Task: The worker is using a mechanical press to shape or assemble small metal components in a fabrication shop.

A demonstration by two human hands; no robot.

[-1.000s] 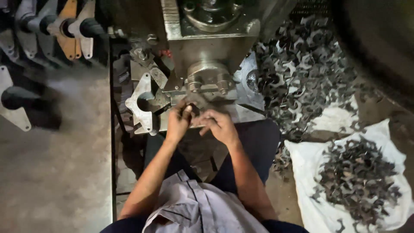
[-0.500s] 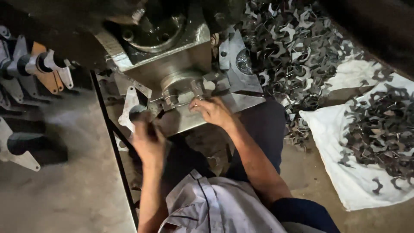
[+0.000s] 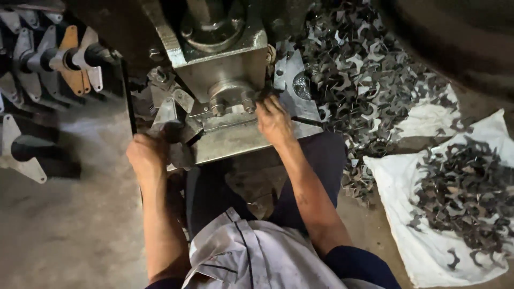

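I sit facing a grey metal press (image 3: 225, 59) with a round die holder (image 3: 231, 96) above its flat bed (image 3: 235, 143). My left hand (image 3: 145, 156) is at the left end of the bed, its fingers closed around a dark knob-like handle (image 3: 172, 131). My right hand (image 3: 274, 121) rests on the bed just right of the die holder, fingertips curled in against the machine. Whether a small piece sits under those fingers is hidden. My dark trousers and grey shirt fill the bottom middle.
A big heap of dark stamped metal pieces (image 3: 364, 69) lies right of the press. More of them rest on a white sack (image 3: 407, 225) at the lower right. Flat metal plates hang on rods (image 3: 69, 59) at the left, above a grey concrete floor (image 3: 64, 230).
My left hand left the die area, swung out to the left and took hold of the dark handle. My right hand stayed by the die, shifting slightly right. My head turned, so the view moved.
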